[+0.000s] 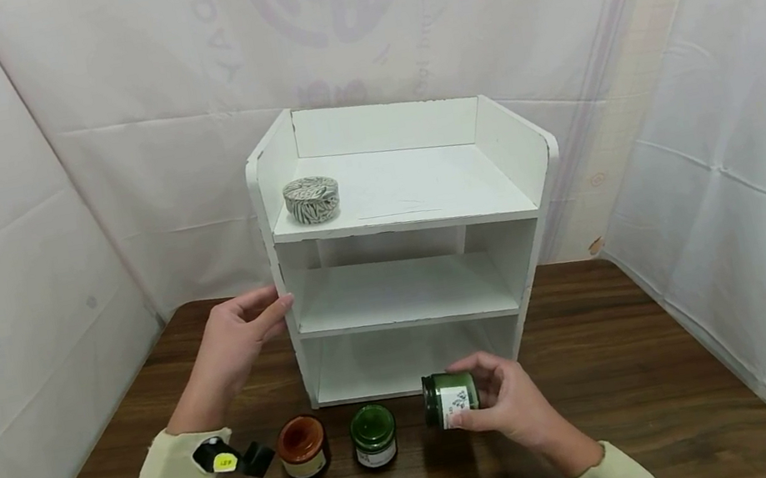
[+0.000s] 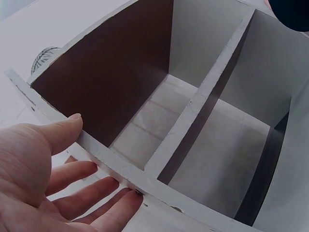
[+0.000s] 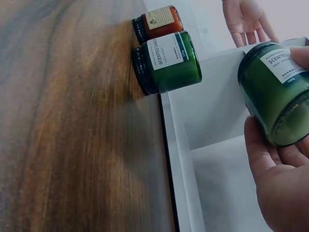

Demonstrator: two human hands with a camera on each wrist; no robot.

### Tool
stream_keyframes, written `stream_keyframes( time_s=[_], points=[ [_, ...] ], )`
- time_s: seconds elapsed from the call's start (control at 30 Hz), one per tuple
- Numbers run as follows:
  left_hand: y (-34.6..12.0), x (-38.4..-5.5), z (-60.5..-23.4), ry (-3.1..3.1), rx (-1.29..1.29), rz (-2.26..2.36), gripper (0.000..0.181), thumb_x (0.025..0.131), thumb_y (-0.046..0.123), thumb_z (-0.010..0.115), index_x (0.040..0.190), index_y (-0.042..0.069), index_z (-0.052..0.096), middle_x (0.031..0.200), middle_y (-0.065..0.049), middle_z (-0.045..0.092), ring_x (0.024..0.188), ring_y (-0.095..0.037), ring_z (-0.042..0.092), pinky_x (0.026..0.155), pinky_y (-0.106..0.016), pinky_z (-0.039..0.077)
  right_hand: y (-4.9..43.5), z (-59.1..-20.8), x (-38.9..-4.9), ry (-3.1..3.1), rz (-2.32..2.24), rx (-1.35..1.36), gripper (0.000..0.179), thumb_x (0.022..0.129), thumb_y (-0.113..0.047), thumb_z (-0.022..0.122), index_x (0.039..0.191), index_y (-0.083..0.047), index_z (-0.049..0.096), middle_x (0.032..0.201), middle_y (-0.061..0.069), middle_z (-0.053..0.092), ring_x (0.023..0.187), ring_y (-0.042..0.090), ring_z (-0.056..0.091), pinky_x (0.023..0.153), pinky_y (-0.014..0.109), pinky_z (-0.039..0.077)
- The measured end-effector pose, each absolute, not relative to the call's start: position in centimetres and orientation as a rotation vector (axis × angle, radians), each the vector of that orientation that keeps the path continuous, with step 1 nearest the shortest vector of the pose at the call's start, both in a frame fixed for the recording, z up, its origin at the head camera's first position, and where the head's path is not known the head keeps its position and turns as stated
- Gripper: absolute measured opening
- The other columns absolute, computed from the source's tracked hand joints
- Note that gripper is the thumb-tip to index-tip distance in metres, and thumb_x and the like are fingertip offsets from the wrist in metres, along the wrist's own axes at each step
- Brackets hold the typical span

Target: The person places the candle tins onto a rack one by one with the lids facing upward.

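One tin (image 1: 312,202) tops the shelf (image 1: 410,175); two jars (image 1: 374,437), lower centre, remain on the counter (image 1: 626,376); right fingers (image 1: 478,420) pinch another jar (image 1: 454,403); left fingers (image 2: 91,191), spread, touch the shelf.

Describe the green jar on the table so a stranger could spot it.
Find the white shelf on the brown table. Two jars stand in front of it, the green jar right of the orange jar. It alone is green and untouched: the right hand grips the held jar, also green.
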State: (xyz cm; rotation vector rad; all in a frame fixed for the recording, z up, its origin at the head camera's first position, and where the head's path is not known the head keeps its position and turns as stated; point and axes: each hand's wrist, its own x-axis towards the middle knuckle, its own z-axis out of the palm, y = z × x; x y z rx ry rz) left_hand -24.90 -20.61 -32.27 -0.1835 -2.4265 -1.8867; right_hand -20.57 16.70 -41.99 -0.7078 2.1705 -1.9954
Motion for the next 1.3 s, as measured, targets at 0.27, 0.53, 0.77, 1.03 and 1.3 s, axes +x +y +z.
stream_keyframes(
  time_s=[0.27, 0.53, 0.77, 1.03, 1.3],
  points=[
    [-20.6, -24.9, -32.3, -2.431, -0.186, -1.871, 0.071, 0.100, 0.044, 0.066, 0.153, 0.002, 0.046, 0.157, -0.018, 0.046, 0.124, -0.016, 0.064, 0.107, -0.040, 0.051, 16.7, -41.8, -20.7, 2.144, -2.034, -0.739, 0.055, 0.077, 0.001, 0.085, 0.124, 0.011, 0.058, 0.113, 0.012, 0.071, 0.090, 0.014, 0.071, 0.076, 0.026, 0.062],
    [-20.6, -24.8, -32.3, -2.425, -0.186, -1.878, 0.070, 0.099, 0.045, 0.066, 0.152, 0.003, 0.048, 0.156, -0.017, 0.048, 0.126, -0.019, 0.063, 0.104, -0.034, 0.053, 16.6, -41.5, -20.8, 2.081, -2.093, -0.780, 0.055, 0.076, 0.003, 0.084, 0.120, 0.013, 0.053, 0.115, 0.003, 0.069, 0.092, 0.012, 0.069, 0.076, 0.026, 0.062],
    [-20.6, -24.8, -32.3, -2.425, -0.178, -1.875, 0.070, 0.099, 0.045, 0.066, 0.152, 0.003, 0.048, 0.156, -0.017, 0.048, 0.118, -0.010, 0.066, 0.101, -0.029, 0.055, 16.5, -41.5, -21.0, 2.055, -2.135, -0.828, 0.057, 0.075, 0.004, 0.084, 0.119, 0.013, 0.049, 0.120, 0.001, 0.065, 0.097, 0.011, 0.067, 0.077, 0.025, 0.062],
    [-20.5, -24.8, -32.3, -2.431, -0.178, -1.877, 0.071, 0.099, 0.046, 0.066, 0.153, 0.004, 0.047, 0.157, -0.017, 0.046, 0.129, -0.027, 0.061, 0.106, -0.038, 0.051, 16.5, -41.1, -21.0, 2.082, -2.121, -0.764, 0.059, 0.076, 0.004, 0.084, 0.125, 0.009, 0.050, 0.122, 0.001, 0.065, 0.099, 0.010, 0.065, 0.079, 0.025, 0.061],
    [-20.5, -24.7, -32.2, -2.425, -0.179, -1.871, 0.069, 0.099, 0.045, 0.067, 0.152, 0.004, 0.048, 0.156, -0.017, 0.048, 0.124, -0.016, 0.064, 0.103, -0.033, 0.053, 16.6, -40.7, -20.9, 2.127, -2.079, -0.713, 0.062, 0.080, -0.001, 0.082, 0.134, 0.011, 0.055, 0.115, -0.002, 0.066, 0.094, 0.009, 0.064, 0.077, 0.022, 0.060]
  ],
)
